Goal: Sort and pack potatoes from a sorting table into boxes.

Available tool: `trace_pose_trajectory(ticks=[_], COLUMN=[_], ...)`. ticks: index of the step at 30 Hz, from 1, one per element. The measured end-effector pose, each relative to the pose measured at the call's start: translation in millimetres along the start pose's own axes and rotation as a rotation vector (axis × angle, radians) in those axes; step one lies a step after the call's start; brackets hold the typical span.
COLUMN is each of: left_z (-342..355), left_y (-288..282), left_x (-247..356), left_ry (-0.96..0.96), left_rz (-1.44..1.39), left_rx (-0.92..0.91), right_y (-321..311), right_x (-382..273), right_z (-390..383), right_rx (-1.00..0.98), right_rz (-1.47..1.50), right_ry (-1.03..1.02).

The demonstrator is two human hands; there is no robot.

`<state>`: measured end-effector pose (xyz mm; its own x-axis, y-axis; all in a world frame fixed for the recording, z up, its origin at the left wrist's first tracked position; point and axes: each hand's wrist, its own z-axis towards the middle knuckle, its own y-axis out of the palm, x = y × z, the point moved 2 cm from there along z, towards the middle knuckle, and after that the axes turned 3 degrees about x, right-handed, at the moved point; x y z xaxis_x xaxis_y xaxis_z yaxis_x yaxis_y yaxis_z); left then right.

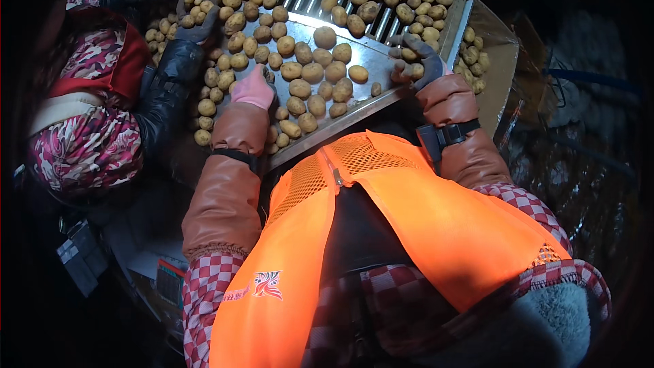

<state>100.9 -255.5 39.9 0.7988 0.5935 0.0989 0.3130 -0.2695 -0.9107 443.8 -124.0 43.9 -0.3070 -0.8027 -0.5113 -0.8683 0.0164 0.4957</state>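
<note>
Loose potatoes (325,37) lie spread over a metal sorting table (381,61) in front of me. At the table's left part is my left hand (253,88), in a pink glove with dark fingers; the fingers curl down among the potatoes, and what they hold, if anything, is hidden. Near the right edge, my right hand (429,63), in a dark grey glove, has its fingers curled around potatoes (409,54). Brown sleeve covers with black bands wrap both my forearms.
A co-worker in a camouflage-pattern top (88,136) stands at the left, with gloved hands (197,24) among potatoes. Metal rollers (313,1) carry more potatoes at the far side. Right of the table stands a cardboard box (501,61) with potatoes beside it.
</note>
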Motion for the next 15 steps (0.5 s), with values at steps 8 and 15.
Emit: trace_pose_trajectory(ticks=[8, 15], left_z=[6.9, -23.5], left_y=[1.8, -23.6], left_x=[-32.0, -71.9], left_ry=[0.049, -0.303], left_rz=[-0.498, -1.568], left_rx=[0.103, -0.247], right_y=[45.2, 61.3], right_x=[22.5, 20.6], right_z=[-23.3, 5.7], right_rx=[-0.181, -0.187], right_rz=[-2.072, -2.218], right_ry=[-0.424, -0.386])
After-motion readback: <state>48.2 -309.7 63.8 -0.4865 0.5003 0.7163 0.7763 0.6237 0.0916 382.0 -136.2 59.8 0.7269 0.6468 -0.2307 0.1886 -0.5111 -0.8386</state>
